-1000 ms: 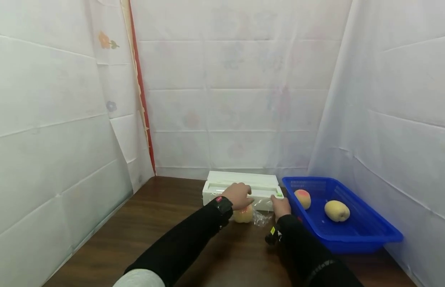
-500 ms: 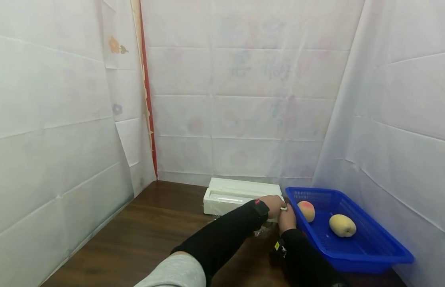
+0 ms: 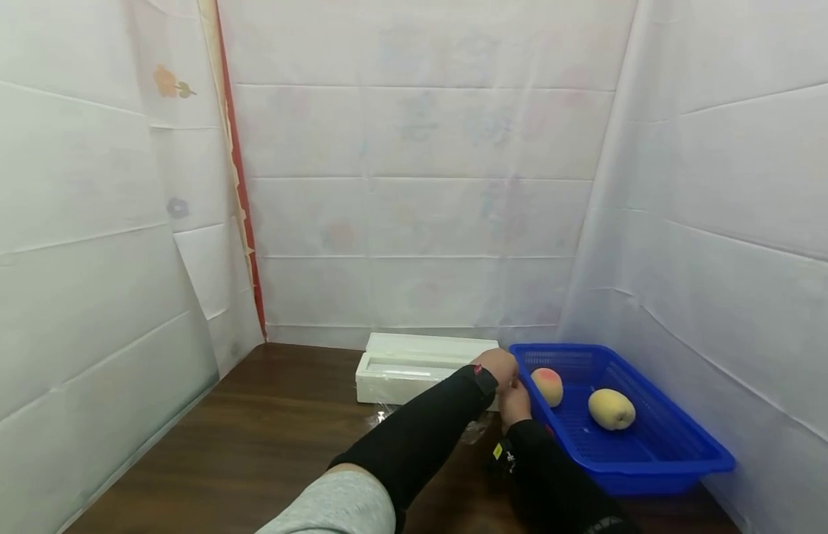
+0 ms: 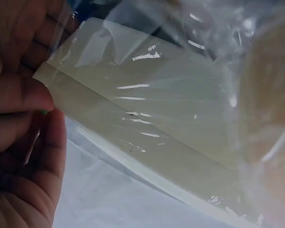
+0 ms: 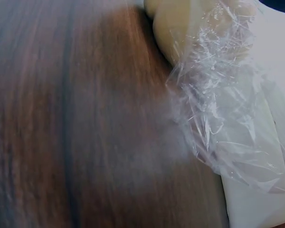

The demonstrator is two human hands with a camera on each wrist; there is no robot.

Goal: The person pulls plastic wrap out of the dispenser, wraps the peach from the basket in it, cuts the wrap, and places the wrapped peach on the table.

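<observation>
And over at four o'clock sits a blue basket (image 3: 654, 469), cradling a pink-blushed peach (image 3: 548, 386) and a yellow fruit (image 3: 611, 409)! Dark wood-grain surface (image 3: 267, 430) spreads at seven; white sheeting (image 3: 414, 222) hangs at twelve; red strip (image 3: 237, 156) and orange flower print (image 3: 164, 81) at ten.

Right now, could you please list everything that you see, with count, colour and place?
White box: one, white, back of table
Clear film: count unclear, colourless, over box
Green part: one, green, at box's end
Film-covered fruit: at least one, yellow, beside box
Basket: one, blue, table's right
Peach: one, yellow-pink, basket's left
Yellow fruit: one, yellow, right of peach
Table: one, brown, underneath
Sheeting: count unclear, white, around
Red strip: one, red, back left corner
Black sleeves: two, black, forearms
Grey sleeve: one, grey, left arm
Left hand: one, box's right end
Right hand: one, same end, nearer
</observation>
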